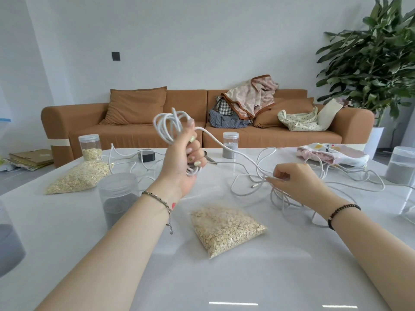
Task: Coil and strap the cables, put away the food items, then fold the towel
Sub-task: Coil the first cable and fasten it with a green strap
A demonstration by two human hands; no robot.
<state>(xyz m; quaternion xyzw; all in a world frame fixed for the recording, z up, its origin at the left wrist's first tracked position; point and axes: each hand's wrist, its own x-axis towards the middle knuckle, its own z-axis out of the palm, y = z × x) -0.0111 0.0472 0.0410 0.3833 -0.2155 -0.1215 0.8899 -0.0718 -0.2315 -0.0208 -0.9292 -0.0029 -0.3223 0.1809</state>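
On white table [258, 283]: five jars [119, 194], two cut off by frame edges, one with oats, four with grey fill; two oat bags [226, 227]; one printed cloth [332, 153] at far right, print too small to read. Gripped in curled fingers of raised left hand [186, 158]: several loops of white cable [211, 136], the tail dropping to a loose tangle on the table, strand count unclear. Pinched there between thumb and fingertips of right hand [292, 178].

Left hand [186, 153] raised, fingers curled gripping cable [192, 172]; right hand [294, 180] low, pinching cable.
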